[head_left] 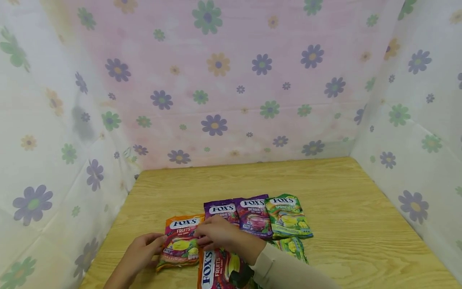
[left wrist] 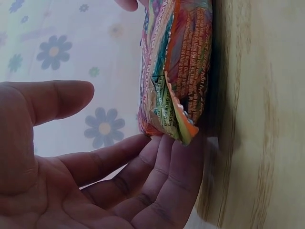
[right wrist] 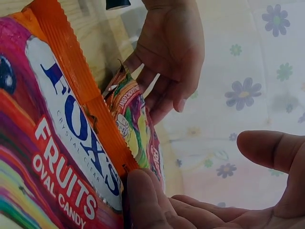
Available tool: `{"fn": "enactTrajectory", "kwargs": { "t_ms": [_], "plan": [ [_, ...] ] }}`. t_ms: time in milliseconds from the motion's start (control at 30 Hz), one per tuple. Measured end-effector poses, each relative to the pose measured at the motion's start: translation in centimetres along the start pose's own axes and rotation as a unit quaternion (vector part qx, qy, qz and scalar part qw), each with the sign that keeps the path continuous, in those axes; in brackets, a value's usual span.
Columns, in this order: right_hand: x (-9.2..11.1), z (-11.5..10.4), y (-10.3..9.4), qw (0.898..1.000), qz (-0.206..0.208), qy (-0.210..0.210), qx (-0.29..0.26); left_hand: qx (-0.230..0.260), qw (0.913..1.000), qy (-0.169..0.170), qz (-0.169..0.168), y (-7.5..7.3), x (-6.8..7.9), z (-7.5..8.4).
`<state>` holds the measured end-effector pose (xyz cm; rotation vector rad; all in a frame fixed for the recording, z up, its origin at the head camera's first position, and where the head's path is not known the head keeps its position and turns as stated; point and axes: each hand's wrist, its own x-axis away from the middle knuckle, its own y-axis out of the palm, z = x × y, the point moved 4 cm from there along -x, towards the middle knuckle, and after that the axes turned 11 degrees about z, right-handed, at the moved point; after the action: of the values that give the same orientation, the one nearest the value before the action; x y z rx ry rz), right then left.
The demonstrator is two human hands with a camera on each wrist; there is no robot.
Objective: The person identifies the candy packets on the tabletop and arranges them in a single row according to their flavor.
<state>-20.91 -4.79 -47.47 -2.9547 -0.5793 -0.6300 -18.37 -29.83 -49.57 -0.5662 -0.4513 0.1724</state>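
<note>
An orange-edged bag of Fox's Fruits candy (head_left: 180, 233) lies flat on the table between both hands. My left hand (head_left: 142, 251) touches its left side; in the left wrist view the fingers (left wrist: 176, 176) reach straight to the bag's end, the thumb held apart. At the opposite side, my right hand (head_left: 220, 233) has its fingertips at the bag's edge, its thumb also apart in the right wrist view. A second Fruits bag (head_left: 219, 263) lies turned sideways just below, partly covered by the right forearm.
Two purple Berries bags (head_left: 254, 218) and a green Spring Tea bag (head_left: 288, 216) lie in a row behind the right arm. Another green bag (head_left: 295, 245) is partly hidden under that sleeve. Flowered cloth (head_left: 231, 100) walls the wooden table (head_left: 343, 208) at back and sides.
</note>
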Motion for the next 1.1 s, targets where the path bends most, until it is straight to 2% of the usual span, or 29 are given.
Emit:
{"fn": "enactTrajectory", "kwargs": {
  "t_ms": [467,700,933,1100],
  "plan": [
    [0.3,-0.5,1.2,0.999,0.015,-0.028,0.023,0.026,0.9996,0.009,0.007,-0.3,0.5,0.2],
    [0.3,-0.8,1.8,0.999,-0.024,-0.037,-0.006,0.034,0.9988,0.031,0.018,-0.7,1.2,0.5],
    [0.3,-1.2,2.0,0.999,0.012,-0.047,-0.004,0.050,0.9976,0.043,0.022,-1.2,1.3,1.0],
    [0.2,-1.6,1.9,0.998,0.007,-0.058,-0.005,0.052,0.9970,0.052,0.024,-1.6,1.0,1.5]
  ]
}}
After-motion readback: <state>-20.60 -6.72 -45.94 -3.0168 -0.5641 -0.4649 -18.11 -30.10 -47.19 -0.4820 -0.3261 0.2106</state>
